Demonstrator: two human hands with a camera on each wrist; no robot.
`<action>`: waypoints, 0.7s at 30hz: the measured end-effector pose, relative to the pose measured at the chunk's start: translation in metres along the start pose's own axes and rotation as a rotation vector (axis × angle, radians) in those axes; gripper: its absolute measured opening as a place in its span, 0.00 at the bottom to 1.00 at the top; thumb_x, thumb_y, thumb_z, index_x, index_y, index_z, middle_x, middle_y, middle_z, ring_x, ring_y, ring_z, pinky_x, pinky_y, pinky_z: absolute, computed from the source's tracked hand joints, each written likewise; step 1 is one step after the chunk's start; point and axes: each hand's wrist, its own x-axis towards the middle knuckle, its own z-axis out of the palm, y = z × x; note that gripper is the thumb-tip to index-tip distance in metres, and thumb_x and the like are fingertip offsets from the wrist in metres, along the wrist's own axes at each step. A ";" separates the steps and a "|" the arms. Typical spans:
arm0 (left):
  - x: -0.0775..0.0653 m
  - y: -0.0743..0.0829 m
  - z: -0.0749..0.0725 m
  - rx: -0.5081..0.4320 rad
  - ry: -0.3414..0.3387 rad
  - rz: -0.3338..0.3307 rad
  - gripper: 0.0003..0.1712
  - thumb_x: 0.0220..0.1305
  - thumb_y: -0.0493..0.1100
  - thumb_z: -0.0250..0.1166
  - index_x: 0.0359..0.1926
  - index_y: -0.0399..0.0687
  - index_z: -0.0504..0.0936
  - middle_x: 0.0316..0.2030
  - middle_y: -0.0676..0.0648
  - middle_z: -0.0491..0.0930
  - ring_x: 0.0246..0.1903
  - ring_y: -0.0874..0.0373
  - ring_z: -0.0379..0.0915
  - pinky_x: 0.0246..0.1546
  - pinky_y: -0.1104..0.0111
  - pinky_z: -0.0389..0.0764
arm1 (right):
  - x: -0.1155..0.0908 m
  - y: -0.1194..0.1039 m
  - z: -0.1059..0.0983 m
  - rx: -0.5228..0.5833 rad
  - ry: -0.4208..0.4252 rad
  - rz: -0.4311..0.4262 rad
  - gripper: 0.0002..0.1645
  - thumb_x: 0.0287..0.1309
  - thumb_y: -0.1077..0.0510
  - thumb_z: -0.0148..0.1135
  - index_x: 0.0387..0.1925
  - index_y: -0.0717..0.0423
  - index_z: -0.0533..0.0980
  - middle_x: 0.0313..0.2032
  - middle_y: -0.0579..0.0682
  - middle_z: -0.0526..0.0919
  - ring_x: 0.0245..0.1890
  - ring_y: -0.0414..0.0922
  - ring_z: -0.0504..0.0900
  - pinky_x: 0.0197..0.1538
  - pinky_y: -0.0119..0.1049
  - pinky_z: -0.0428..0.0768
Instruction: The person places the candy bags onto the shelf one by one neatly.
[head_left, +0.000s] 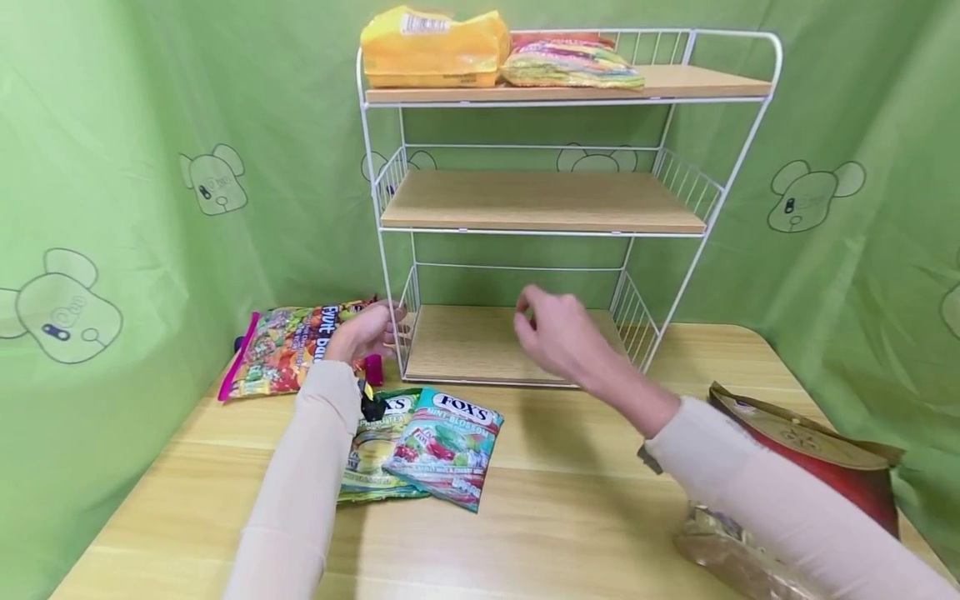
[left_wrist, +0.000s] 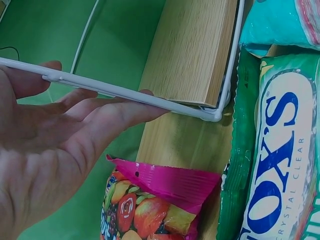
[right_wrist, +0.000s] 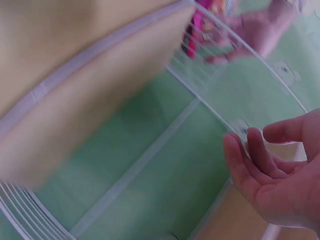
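Note:
A white wire rack with wood shelves [head_left: 540, 204] stands at the back. My left hand [head_left: 371, 329] is at its lower left front post [left_wrist: 120, 96], fingers extended along the post. In the head view my right hand [head_left: 558, 329] hovers before the bottom shelf [head_left: 480, 350], fingers loosely curled. The right wrist view shows nothing in that right hand [right_wrist: 280, 175]. Below my left hand lie a green Fox's candy bag [head_left: 375, 479] and a teal Fox's Mint Blossom bag [head_left: 450, 442], overlapping. Beside it is a pink-edged fruit candy bag [head_left: 281, 350].
On the top shelf sit a yellow-orange bag [head_left: 431, 54] and a colourful flat packet [head_left: 570, 67]. A brown and red bag [head_left: 817, 450] stands at the table's right, with a crinkled brownish packet [head_left: 727, 550] partly under my right forearm. Green cloth [head_left: 112, 167] surrounds the table.

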 end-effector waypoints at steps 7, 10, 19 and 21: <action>0.003 0.000 0.000 0.027 0.018 -0.026 0.19 0.79 0.44 0.45 0.64 0.40 0.62 0.46 0.39 0.71 0.47 0.44 0.77 0.35 0.65 0.84 | -0.008 0.017 0.053 0.000 -0.114 0.107 0.14 0.70 0.57 0.56 0.50 0.63 0.78 0.35 0.57 0.86 0.25 0.44 0.82 0.24 0.32 0.81; 0.003 0.000 0.000 0.034 0.022 -0.032 0.24 0.80 0.44 0.44 0.69 0.37 0.59 0.50 0.37 0.70 0.48 0.44 0.77 0.34 0.66 0.84 | -0.011 0.021 0.071 -0.025 -0.178 0.156 0.21 0.71 0.52 0.58 0.56 0.63 0.76 0.43 0.60 0.86 0.38 0.51 0.86 0.38 0.42 0.87; 0.003 0.000 0.002 0.029 0.017 -0.031 0.27 0.79 0.44 0.44 0.72 0.38 0.57 0.51 0.36 0.69 0.47 0.44 0.76 0.37 0.64 0.84 | -0.026 0.026 0.107 -0.004 -0.368 0.255 0.47 0.64 0.37 0.64 0.72 0.63 0.64 0.66 0.63 0.74 0.68 0.62 0.71 0.69 0.58 0.73; 0.003 -0.001 0.001 0.031 0.020 -0.031 0.28 0.79 0.44 0.44 0.73 0.38 0.56 0.51 0.36 0.69 0.46 0.45 0.76 0.38 0.64 0.84 | -0.028 0.027 0.111 -0.001 -0.382 0.246 0.48 0.63 0.37 0.66 0.71 0.64 0.65 0.65 0.63 0.75 0.66 0.61 0.73 0.68 0.57 0.74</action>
